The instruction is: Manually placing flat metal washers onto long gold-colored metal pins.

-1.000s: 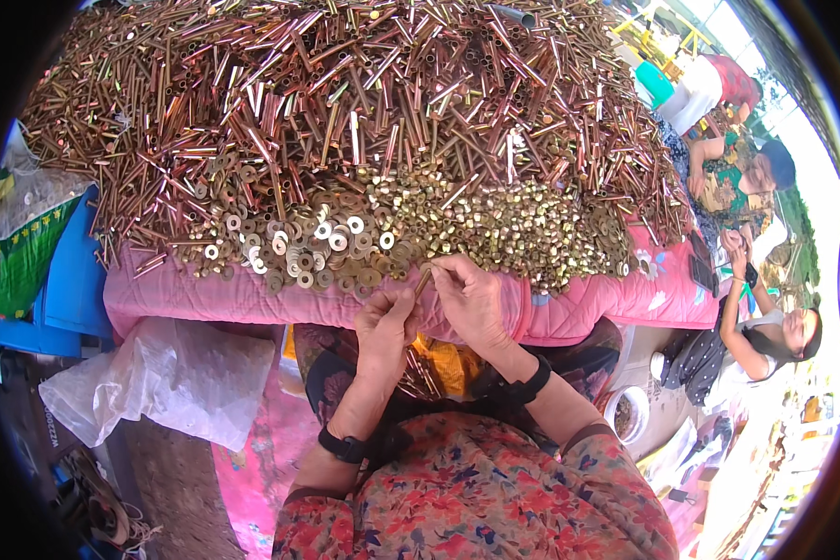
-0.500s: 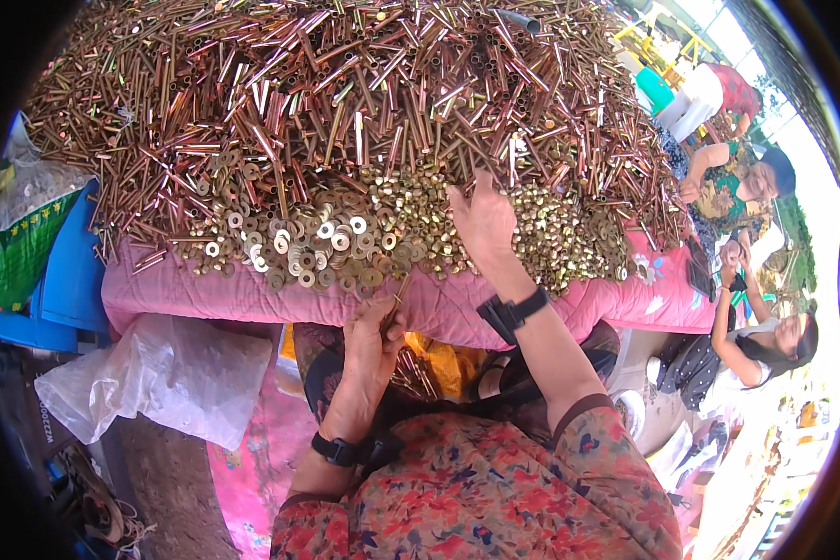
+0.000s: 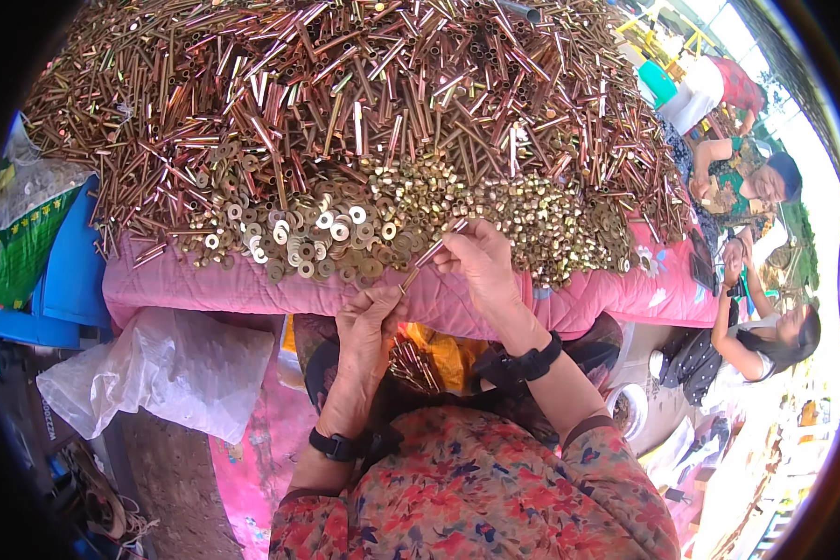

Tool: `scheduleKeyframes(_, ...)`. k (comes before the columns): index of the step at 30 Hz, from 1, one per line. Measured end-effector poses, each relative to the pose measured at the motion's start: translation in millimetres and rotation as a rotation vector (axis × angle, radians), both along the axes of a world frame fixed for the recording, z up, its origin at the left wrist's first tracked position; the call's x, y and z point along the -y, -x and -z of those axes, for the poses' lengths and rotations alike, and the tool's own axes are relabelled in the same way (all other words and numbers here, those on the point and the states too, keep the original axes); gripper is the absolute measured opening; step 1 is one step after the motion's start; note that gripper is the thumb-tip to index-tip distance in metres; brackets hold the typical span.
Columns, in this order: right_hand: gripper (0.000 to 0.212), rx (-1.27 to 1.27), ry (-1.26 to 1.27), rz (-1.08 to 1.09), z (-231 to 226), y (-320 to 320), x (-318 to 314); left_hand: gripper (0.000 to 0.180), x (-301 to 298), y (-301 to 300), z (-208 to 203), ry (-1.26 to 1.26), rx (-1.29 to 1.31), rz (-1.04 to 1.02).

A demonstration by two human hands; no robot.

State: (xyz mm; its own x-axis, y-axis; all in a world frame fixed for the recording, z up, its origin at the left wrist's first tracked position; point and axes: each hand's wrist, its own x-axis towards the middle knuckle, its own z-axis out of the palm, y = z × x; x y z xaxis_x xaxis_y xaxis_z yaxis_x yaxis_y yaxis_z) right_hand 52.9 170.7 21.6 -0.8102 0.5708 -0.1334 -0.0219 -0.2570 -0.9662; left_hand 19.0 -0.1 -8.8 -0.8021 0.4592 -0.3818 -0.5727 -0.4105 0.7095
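My left hand is closed on a thin golden bolt, its shaft slanting up and right past the fingertips. A shiny reddish metal sleeve is pinched in my right hand, in line with the bolt. The sleeve's lower end meets the bolt's tip; how far the bolt reaches inside cannot be made out. Just beyond my hands lie a heap of flat washers and, to its right, a heap of small golden nuts. Behind them spreads a large pile of metal sleeves and bolts.
A pink quilted cloth covers the table's near edge. In my lap, a yellow bag sits beside several bolt pieces. Clear plastic sheeting hangs at left, near a blue chair. Other people sit at the right.
My right hand has come back from the nut heap toward my left hand and now holds a sleeve at the bolt's tip. My left hand has barely moved.
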Motion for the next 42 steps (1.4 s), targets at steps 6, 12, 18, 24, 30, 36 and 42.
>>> scheduleKeyframes(6,0.017,0.002,0.304,-0.042,10,-18,-11,0.010,2,-2,1,-0.029,-0.016,0.043)
scheduleKeyframes(12,0.014,-0.020,0.257,-0.059,16,-28,-2,0.009,4,-7,2,0.050,-0.154,0.087)
scheduleKeyframes(18,0.021,0.110,0.166,-0.234,14,-36,40,0.013,-13,-18,4,-0.077,-0.054,-0.054)
scheduleKeyframes(24,0.013,0.154,-0.662,-0.204,23,-15,34,0.012,6,-9,14,-0.002,0.009,-0.034)
scheduleKeyframes(30,0.016,0.112,-1.248,-0.097,48,16,30,0.009,24,-1,10,0.069,0.024,-0.105)
scheduleKeyframes(36,0.011,0.210,-1.412,-0.153,37,1,24,0.010,26,2,4,0.069,-0.005,-0.088)
scheduleKeyframes(42,0.012,0.242,-0.777,-0.298,19,-24,11,0.010,16,-3,-5,0.061,-0.004,-0.041)
